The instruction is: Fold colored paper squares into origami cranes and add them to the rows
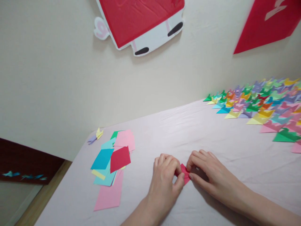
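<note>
Pinching red folded paper [186, 176] with left hand [164, 175], thumb against index finger; right hand [208, 171] has fingertips at paper's right edge, pinch or light touch, cannot tell. Paper lies between both hands, on near part of pale cloth [152, 135], slightly right. Likely light, thin, crisp, easily creased or torn; best held by edges and fold lines, fingertips only. Loose coloured sheets [120, 159] left; folded paper birds [285, 135] far right; yellow folded piece [99, 134] far left.
</note>
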